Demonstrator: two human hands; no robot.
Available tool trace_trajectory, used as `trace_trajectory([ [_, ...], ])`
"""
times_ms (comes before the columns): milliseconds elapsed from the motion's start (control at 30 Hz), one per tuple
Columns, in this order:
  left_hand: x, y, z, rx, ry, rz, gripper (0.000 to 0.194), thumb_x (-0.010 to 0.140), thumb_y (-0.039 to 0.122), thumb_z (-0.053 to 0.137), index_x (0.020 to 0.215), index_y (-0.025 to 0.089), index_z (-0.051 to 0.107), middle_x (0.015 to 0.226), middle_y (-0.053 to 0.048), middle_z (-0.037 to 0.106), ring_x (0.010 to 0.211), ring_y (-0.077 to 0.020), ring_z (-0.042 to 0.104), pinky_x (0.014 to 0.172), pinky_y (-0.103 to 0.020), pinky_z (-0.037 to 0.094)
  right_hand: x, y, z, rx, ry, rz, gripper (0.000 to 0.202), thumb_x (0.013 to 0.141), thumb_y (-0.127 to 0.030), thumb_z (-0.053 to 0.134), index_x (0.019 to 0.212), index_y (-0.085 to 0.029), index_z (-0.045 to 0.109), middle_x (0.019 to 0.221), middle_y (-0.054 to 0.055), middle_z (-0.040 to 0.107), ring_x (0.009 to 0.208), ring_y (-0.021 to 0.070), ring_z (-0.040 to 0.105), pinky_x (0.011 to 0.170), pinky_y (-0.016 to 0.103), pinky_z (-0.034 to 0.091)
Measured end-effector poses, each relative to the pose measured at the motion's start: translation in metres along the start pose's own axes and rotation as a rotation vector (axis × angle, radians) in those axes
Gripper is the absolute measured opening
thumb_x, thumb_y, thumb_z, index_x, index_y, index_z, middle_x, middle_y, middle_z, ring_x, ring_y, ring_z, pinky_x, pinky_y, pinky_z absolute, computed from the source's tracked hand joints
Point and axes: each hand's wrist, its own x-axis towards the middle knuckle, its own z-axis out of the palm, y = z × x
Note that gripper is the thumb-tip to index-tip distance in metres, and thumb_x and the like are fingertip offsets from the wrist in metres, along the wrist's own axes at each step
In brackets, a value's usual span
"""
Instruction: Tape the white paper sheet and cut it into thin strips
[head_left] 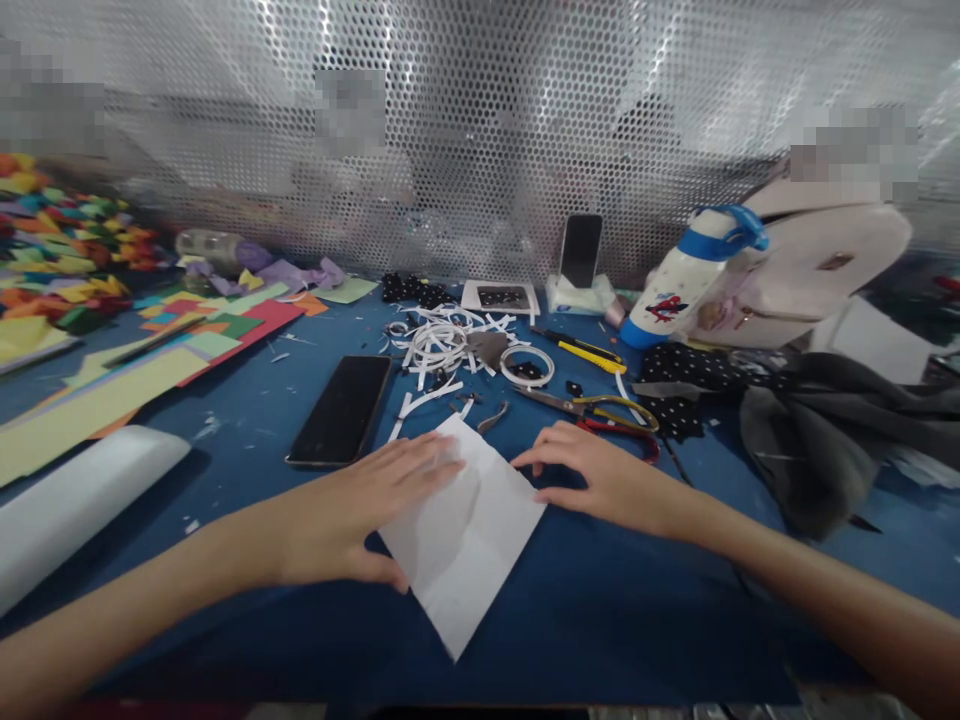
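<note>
A white sheet of paper [480, 520] lies on the blue table with one corner pointing towards me. My left hand [367, 505] rests on its left side, fingers stretched out flat over the upper left edge and the thumb apart near the lower left edge. At the right edge, my right hand [592, 475] has its fingers bent and apart, with the thumb and fingertips at the paper's border. Whether those fingertips press on the sheet is hard to make out. Just beyond the paper lie scissors [600, 408] with yellow and red handles and a black phone [343, 410].
Curled white paper strips [442, 340], a white ring [527, 367] and a yellow cutter knife [592, 355] lie farther back. Coloured paper sheets [150, 370] spread at left. A bottle [679, 275], a pale bag [802, 260] and dark fabric [802, 430] are at right. A perforated metal panel [480, 130] closes the back.
</note>
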Motion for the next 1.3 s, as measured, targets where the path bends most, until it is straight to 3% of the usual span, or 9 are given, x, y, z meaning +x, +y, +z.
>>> trace_trajectory([
  [100, 0.005, 0.008, 0.002, 0.004, -0.012, 0.04, 0.089, 0.088, 0.062, 0.061, 0.156, 0.033, 0.012, 0.164, -0.005, 0.007, 0.15, -0.0332, 0.01, 0.121, -0.05, 0.017, 0.001, 0.003, -0.003, -0.063, 0.069, -0.039, 0.024, 0.098, -0.025, 0.055, 0.12, -0.023, 0.064, 0.116, 0.006, 0.062, 0.113, 0.0223, 0.056, 0.1, 0.039, 0.045],
  [233, 0.015, 0.018, 0.001, 0.037, 0.002, 0.146, 0.079, 0.091, 0.056, 0.061, 0.155, 0.031, 0.023, 0.163, -0.008, 0.013, 0.15, -0.032, 0.015, 0.121, -0.049, 0.019, 0.025, 0.019, -0.003, -0.318, 0.148, -0.134, 0.05, 0.093, -0.008, 0.053, 0.142, -0.02, 0.047, 0.138, 0.012, 0.054, 0.128, 0.027, 0.049, 0.104, 0.043, 0.044],
  [333, 0.02, 0.022, 0.002, 0.039, -0.015, 0.166, 0.077, 0.09, 0.057, 0.061, 0.154, 0.03, 0.027, 0.163, -0.009, 0.013, 0.149, -0.0336, 0.016, 0.12, -0.05, 0.022, 0.051, 0.03, -0.002, -0.426, 0.152, -0.282, 0.036, 0.096, -0.011, 0.051, 0.13, -0.017, 0.058, 0.128, 0.013, 0.062, 0.118, 0.0285, 0.057, 0.099, 0.044, 0.046],
  [500, 0.023, 0.023, 0.004, 0.028, -0.027, 0.206, 0.077, 0.091, 0.056, 0.062, 0.154, 0.031, 0.026, 0.162, -0.01, 0.016, 0.148, -0.0348, 0.02, 0.119, -0.052, 0.022, 0.093, 0.038, -0.003, -0.39, 0.134, -0.369, 0.018, 0.098, -0.02, 0.053, 0.096, -0.019, 0.07, 0.097, 0.007, 0.07, 0.091, 0.0213, 0.065, 0.078, 0.031, 0.048],
  [833, 0.034, 0.024, -0.003, -0.005, -0.029, 0.274, 0.077, 0.088, 0.053, 0.067, 0.152, 0.03, 0.032, 0.16, -0.011, 0.023, 0.144, -0.0352, 0.031, 0.118, -0.051, 0.025, 0.168, 0.031, -0.001, -0.256, 0.253, -0.368, 0.01, 0.089, -0.011, 0.062, 0.091, -0.017, 0.07, 0.092, 0.006, 0.073, 0.084, 0.0193, 0.066, 0.07, 0.027, 0.043],
  [933, 0.039, 0.021, -0.003, -0.008, -0.025, 0.303, 0.076, 0.086, 0.051, 0.069, 0.15, 0.028, 0.036, 0.16, -0.012, 0.025, 0.144, -0.0344, 0.032, 0.119, -0.049, 0.023, 0.165, 0.024, -0.022, -0.197, 0.33, -0.35, 0.014, 0.093, -0.014, 0.058, 0.098, -0.019, 0.07, 0.095, 0.003, 0.075, 0.083, 0.0175, 0.067, 0.071, 0.026, 0.045],
  [1067, 0.042, 0.013, -0.001, -0.027, -0.019, 0.348, 0.072, 0.088, 0.048, 0.068, 0.15, 0.028, 0.037, 0.158, -0.01, 0.03, 0.146, -0.0299, 0.029, 0.121, -0.045, 0.019, 0.133, 0.029, -0.071, -0.141, 0.482, -0.275, 0.022, 0.098, -0.018, 0.046, 0.107, -0.016, 0.066, 0.098, 0.006, 0.073, 0.083, 0.0176, 0.067, 0.075, 0.028, 0.048],
  [1200, 0.047, 0.009, -0.001, -0.05, -0.028, 0.378, 0.071, 0.089, 0.048, 0.066, 0.15, 0.029, 0.036, 0.159, -0.009, 0.028, 0.148, -0.0275, 0.024, 0.122, -0.043, 0.016, 0.09, 0.068, -0.103, -0.202, 0.446, 0.042, 0.02, 0.094, -0.029, 0.053, 0.105, -0.021, 0.067, 0.104, 0.004, 0.073, 0.093, 0.0214, 0.067, 0.083, 0.033, 0.051],
  [1300, 0.051, 0.012, -0.004, -0.069, -0.058, 0.388, 0.068, 0.092, 0.048, 0.063, 0.151, 0.033, 0.033, 0.16, -0.006, 0.025, 0.15, -0.0262, 0.019, 0.123, -0.047, 0.012, 0.067, 0.11, -0.098, -0.245, 0.415, 0.173, 0.023, 0.083, -0.031, 0.068, 0.101, -0.018, 0.068, 0.104, 0.01, 0.072, 0.097, 0.0283, 0.066, 0.09, 0.042, 0.05],
])
